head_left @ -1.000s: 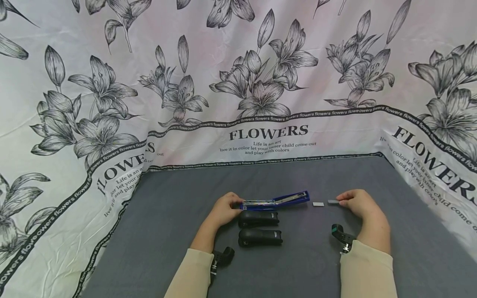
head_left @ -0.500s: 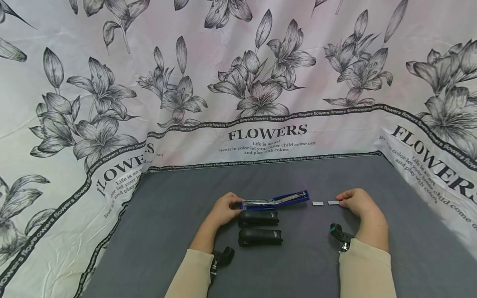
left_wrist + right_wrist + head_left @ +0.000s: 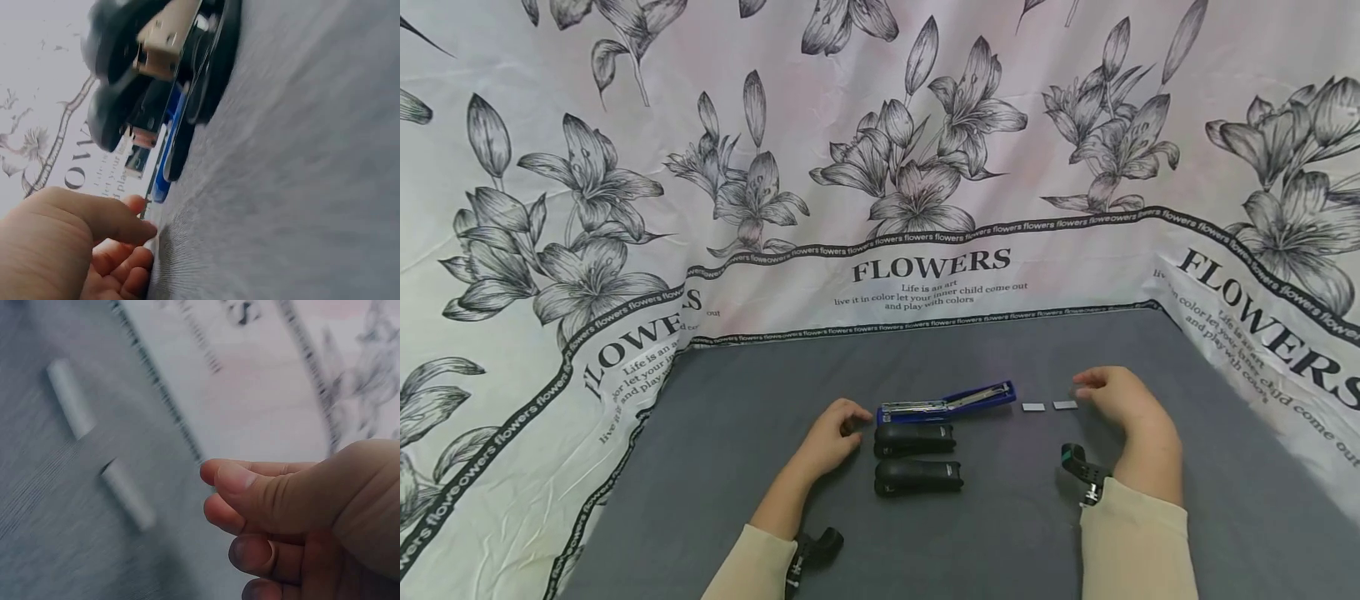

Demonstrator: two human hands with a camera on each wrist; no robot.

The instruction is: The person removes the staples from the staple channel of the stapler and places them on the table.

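Observation:
A blue stapler (image 3: 913, 410) lies spread open on the grey cloth, its lid tilted up to the right. Just left of its end is my left hand (image 3: 829, 438), fingers loosely bent and holding nothing. Below it, side by side, lie two black staplers, the upper one (image 3: 913, 439) close against the blue stapler and the lower one (image 3: 917, 477) nearer me. Two short staple strips, one on the left (image 3: 1033, 407) and one on the right (image 3: 1065, 406), sit right of the blue stapler. My right hand (image 3: 1118, 395) hovers beside the right strip, apart from it, with nothing held.
Grey cloth (image 3: 1000, 542) covers the table. A white curtain (image 3: 940, 287) with printed flowers and lettering stands behind and along both sides. A black wrist camera (image 3: 1078, 467) is strapped on each arm.
My left hand has let go of the blue stapler and drawn back left. My right hand has laid the right staple strip flat, released it and lifted slightly.

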